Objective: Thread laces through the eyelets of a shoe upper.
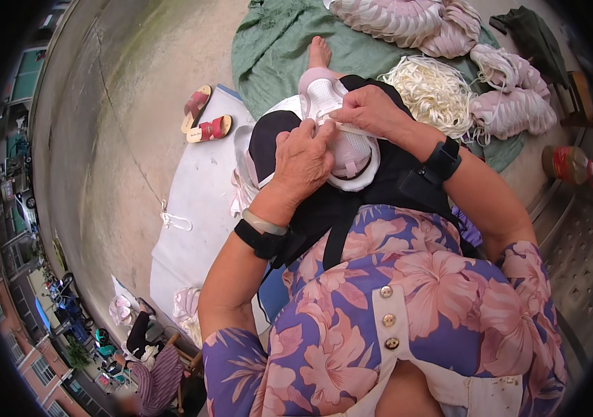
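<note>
A white and pink shoe upper (347, 154) lies across my lap on the dark cloth, its toe end pointing away from me. My left hand (303, 158) rests on its left side, fingers curled and pressed at the middle of the upper. My right hand (371, 111) comes from the other side, thumb and forefinger pinched close to the left fingertips. A white shoelace (357, 130) runs out beneath the right hand. The exact spot where the left fingers grip is hidden by the fingers themselves.
A heap of white laces (430, 94) and stacked shoe uppers (512, 111) lie ahead right on a green cloth (269, 52). Red sandals (209, 129) sit by a white sheet (192, 184) at left. Behind it, another person (161, 375) sits. A red-capped jar (569, 165) stands right.
</note>
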Action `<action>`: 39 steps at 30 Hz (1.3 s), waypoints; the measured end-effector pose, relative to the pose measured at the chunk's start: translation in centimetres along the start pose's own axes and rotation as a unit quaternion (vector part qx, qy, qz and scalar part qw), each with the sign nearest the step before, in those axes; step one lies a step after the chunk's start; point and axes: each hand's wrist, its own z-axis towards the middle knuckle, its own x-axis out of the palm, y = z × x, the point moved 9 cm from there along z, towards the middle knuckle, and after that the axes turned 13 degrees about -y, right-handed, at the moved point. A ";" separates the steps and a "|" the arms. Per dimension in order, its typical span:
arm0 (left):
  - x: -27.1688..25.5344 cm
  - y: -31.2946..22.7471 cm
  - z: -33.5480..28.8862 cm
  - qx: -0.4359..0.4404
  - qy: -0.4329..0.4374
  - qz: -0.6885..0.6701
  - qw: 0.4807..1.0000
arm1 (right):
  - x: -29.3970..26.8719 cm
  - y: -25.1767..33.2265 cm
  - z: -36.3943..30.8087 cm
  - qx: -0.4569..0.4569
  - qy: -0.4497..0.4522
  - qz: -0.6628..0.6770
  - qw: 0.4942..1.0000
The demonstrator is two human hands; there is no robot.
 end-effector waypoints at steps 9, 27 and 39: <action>-0.9 0.1 -0.6 -0.025 -0.052 -0.021 0.998 | -1.5 -2.3 0.8 0.035 -0.093 -0.003 0.995; -8.6 4.9 -11.6 -0.028 -0.133 0.110 0.985 | -1.0 -2.4 0.7 0.013 -0.056 0.018 0.998; -10.4 6.3 -12.4 0.060 -0.153 0.146 0.975 | -5.4 2.6 -5.9 -0.395 -0.082 -0.291 0.868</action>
